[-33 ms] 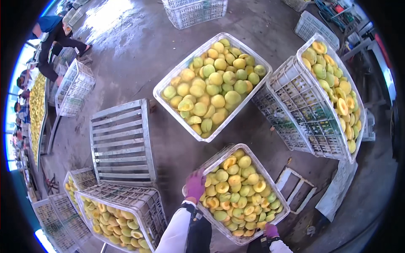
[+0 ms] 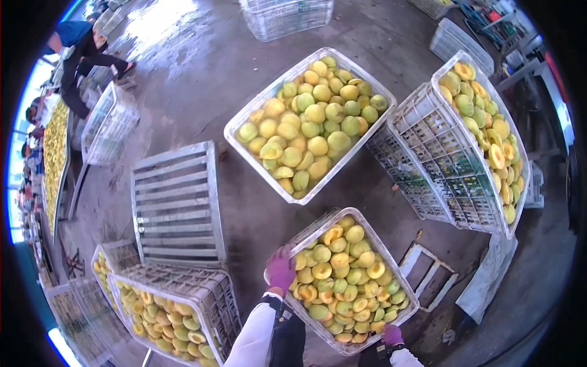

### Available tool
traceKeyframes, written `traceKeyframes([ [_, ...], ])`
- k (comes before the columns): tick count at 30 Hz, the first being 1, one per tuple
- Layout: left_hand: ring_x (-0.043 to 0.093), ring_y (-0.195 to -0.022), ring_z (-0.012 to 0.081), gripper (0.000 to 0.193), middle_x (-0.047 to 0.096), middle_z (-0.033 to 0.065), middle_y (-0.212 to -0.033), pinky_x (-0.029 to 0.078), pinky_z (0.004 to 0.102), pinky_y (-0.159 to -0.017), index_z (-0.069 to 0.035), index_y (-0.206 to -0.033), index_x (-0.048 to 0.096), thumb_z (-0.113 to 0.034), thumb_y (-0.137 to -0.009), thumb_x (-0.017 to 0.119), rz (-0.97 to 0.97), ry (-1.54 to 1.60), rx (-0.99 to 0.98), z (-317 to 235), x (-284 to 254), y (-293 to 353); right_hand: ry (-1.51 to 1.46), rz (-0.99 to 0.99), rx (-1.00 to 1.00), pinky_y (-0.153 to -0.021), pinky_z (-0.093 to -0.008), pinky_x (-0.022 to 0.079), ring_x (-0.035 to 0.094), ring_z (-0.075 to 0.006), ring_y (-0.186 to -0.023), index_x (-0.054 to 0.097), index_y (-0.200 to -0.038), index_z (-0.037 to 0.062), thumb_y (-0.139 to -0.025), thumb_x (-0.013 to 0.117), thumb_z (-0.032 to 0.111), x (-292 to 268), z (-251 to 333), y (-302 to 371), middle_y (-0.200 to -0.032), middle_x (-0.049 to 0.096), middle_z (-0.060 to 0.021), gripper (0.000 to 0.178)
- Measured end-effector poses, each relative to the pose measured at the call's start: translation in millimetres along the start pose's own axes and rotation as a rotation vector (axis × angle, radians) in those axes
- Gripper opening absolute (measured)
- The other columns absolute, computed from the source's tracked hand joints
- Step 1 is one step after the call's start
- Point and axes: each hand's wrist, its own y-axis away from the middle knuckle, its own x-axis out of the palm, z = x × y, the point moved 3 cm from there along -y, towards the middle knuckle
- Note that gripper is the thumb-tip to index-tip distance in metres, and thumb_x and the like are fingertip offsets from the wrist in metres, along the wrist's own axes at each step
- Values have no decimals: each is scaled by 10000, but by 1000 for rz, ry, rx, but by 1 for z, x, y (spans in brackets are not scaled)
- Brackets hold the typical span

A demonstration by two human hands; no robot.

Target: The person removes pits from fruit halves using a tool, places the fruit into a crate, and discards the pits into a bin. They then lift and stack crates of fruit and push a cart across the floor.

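Note:
A white plastic crate heaped with halved yellow-green fruit, perhaps apricots or plums, sits directly before me. At its left rim, my left hand, in a purple glove, is closed over the edge with the fingers partly out of sight. My right hand, also purple-gloved, grips the rim at the near right corner; only part of it shows. Just beyond stands a fuller crate of similar fruit. Stacked crates rise at the right, the top one tilted and full of halves.
Left of me are a slatted metal rack and more fruit-filled crates. A small metal frame lies on the floor at the right. Far left, a person bends over a white crate beside a long fruit-covered table.
The view has shifted very slightly. The bending person at far left and the white crate beside them have moved a little. My hands keep their places on the crate.

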Motion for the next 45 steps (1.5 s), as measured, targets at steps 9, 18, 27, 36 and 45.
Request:
traceKeyframes([
  [9,517,-1117,323,419,571,129,-1187,399,424,-951,-123,-1198,539,-347,-846,570,-314,223,-447,-40,-33,126,44,405,-590,-597,-408,465,568,-243,-648,528,-924,153,-860,516,205,-26,-129,-78,-703,550,-34,83],
  [18,526,-1106,327,425,588,146,-1162,396,431,-955,-81,-1168,567,-362,-849,590,-452,-22,-704,-59,-87,336,-410,111,-90,-760,-427,448,561,-309,-903,367,-1071,138,-787,611,286,-95,-85,-68,-922,551,-124,402],
  [27,536,-1045,373,324,579,214,-1116,415,430,-911,3,-1118,566,-237,-904,533,-298,64,-90,15,-72,101,-397,-28,89,-845,-478,474,559,-430,-1022,168,-1398,74,-666,765,280,15,-25,-6,-1097,564,-283,966],
  [36,571,-984,360,455,600,205,-1096,432,400,-889,-18,-1107,579,-417,-888,558,336,309,-14,-34,8,-88,-1487,-115,409,-954,-413,428,506,-304,-1129,205,-1424,23,-848,408,649,92,-50,24,-1260,487,-185,874],
  [45,531,-587,123,372,637,68,-727,427,297,-528,-22,-946,672,-330,-753,745,473,427,-219,-38,9,-78,-919,-348,250,-948,-360,438,522,-245,-1134,134,-1452,47,-958,427,344,62,-7,-12,-1263,503,-113,647],
])
